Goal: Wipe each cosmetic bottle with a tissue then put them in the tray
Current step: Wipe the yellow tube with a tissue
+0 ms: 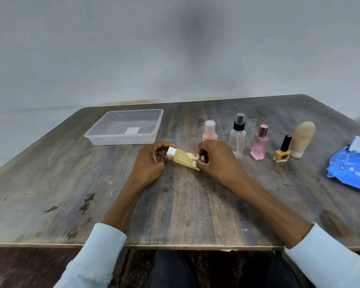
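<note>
A small amber bottle (182, 159) with a white cap lies sideways between my hands, above the table's middle. My left hand (152, 163) grips its cap end. My right hand (218, 161) presses a crumpled white tissue (193, 157) against the bottle's other end. The clear plastic tray (125, 138) stands at the back left with no bottle in it. To the right stand a pink bottle (210, 132), a clear spray bottle (238, 138), a pink perfume bottle (259, 144), a yellow nail polish (282, 151) and a beige tube (302, 139).
A blue pack of wipes (353, 167) lies at the right edge of the wooden table (71, 194). A grey wall rises behind the table. My legs show under the near edge.
</note>
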